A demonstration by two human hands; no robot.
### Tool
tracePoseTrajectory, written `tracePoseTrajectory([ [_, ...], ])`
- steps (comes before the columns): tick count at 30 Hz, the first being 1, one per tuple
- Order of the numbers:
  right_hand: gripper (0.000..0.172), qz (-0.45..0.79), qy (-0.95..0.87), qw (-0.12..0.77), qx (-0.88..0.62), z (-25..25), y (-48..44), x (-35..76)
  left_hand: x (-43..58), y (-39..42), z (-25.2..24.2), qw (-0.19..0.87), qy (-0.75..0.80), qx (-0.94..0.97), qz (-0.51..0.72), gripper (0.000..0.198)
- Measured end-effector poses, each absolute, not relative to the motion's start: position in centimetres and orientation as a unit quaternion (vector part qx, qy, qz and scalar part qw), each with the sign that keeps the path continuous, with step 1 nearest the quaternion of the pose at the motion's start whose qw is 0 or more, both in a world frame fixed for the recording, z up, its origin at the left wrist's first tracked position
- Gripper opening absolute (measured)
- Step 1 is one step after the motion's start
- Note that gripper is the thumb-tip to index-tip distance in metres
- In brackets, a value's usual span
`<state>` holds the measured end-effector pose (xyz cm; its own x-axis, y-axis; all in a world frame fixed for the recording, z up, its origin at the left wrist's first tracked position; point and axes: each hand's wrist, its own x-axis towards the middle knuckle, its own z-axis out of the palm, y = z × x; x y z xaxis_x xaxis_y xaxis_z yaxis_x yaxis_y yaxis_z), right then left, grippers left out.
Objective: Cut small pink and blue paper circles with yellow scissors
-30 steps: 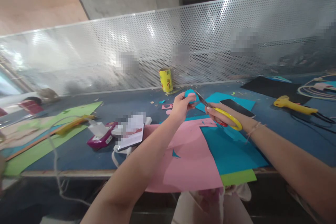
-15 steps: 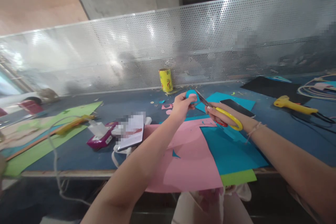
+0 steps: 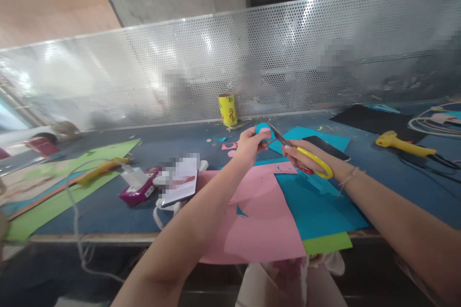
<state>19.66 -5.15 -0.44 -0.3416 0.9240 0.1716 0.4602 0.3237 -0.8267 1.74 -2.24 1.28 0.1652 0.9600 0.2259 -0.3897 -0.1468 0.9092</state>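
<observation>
My left hand (image 3: 250, 144) pinches a small round blue piece of paper (image 3: 262, 127) with a pink patch on it, thumb on the near side. My right hand (image 3: 297, 152) grips a pair of scissors (image 3: 317, 163) with yellow and red handles. Their blades point up and left, with the tips right beside the edge of the blue piece. Below both hands lie a pink sheet (image 3: 259, 230) and a blue sheet (image 3: 320, 211). A small blue scrap (image 3: 240, 211) rests on the pink sheet. Small pink cut-outs (image 3: 229, 146) lie left of my left hand.
A propped phone (image 3: 183, 180) and a purple power strip (image 3: 139, 193) stand left of the pink sheet. A yellow roll (image 3: 227, 110) stands by the perforated metal screen (image 3: 201, 67). On the right lie a dark phone (image 3: 324, 146) and a yellow glue gun (image 3: 405, 144).
Hardly anything differs. The blue piece in my left hand has shifted and tilted slightly beside the scissor blades; both arms stay in place.
</observation>
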Motion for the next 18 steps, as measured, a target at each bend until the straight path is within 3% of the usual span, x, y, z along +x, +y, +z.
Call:
tracePoseTrajectory([
  [18,0.049,0.407,-0.73,0.369,-0.407,-0.16,-6.2,19.06,1.71,-2.76,1.33,0.641,0.256,0.481,0.541,0.025],
])
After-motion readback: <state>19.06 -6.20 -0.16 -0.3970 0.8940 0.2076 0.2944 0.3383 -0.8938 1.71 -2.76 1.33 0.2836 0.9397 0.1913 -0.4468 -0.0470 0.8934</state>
